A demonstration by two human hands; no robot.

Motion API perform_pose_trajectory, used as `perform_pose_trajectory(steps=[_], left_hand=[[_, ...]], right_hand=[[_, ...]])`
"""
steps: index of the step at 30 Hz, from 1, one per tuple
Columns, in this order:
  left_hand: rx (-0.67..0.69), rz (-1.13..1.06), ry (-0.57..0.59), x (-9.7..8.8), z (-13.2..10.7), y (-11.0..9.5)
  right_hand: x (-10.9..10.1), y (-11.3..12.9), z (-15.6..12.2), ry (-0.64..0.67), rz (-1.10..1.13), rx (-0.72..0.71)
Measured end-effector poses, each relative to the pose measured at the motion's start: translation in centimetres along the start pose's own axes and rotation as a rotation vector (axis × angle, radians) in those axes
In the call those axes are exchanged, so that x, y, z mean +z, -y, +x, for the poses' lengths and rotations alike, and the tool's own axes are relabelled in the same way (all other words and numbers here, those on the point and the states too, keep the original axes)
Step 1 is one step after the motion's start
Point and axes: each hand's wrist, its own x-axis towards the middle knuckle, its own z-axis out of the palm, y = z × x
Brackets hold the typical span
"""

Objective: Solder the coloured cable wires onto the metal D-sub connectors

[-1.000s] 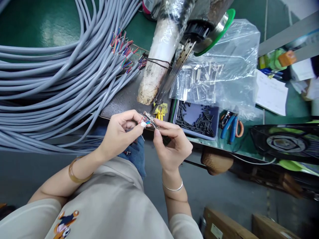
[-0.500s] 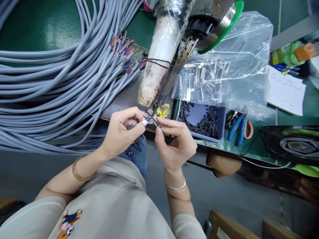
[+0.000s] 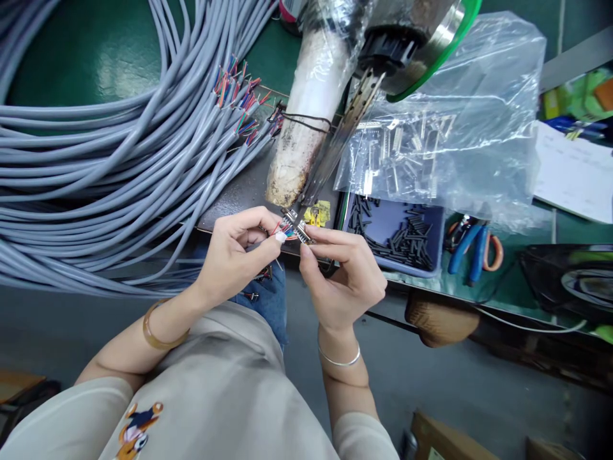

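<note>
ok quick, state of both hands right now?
Left hand: closed, pinching coloured wires at the connector.
Right hand: closed, holding the connector.

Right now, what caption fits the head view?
Left hand grips coloured wires, right hand a metal connector, beside grey cables.

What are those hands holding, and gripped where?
The right hand pinches a small metal connector by one end; the left hand pinches its coloured wires.

Two hands (image 3: 230, 259) (image 3: 347, 281), one small connector (image 3: 297, 227), one blue tray (image 3: 380, 220), one clear bag (image 3: 479, 128), one pair of blue-handled pliers (image 3: 472, 246).
</note>
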Motion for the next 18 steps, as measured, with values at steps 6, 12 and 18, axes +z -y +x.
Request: perform_pose_trajectory(steps=[6,12,18], left_hand=[[-0.021,-0.017,0.015,-0.08,-0.03,0.2],[-0.049,-0.003,-0.003,0.22,0.0,0.09],[-0.015,-0.018,0.01,0.09,0.07,-0.11]], right_hand=[[0.05,0.01,-0.19,-0.004,0.038,0.038],[0.06,-0.19,-0.32,0.013,0.002,0.012],[-0.16,0.16,0.03,0.004,-0.022,-0.017]])
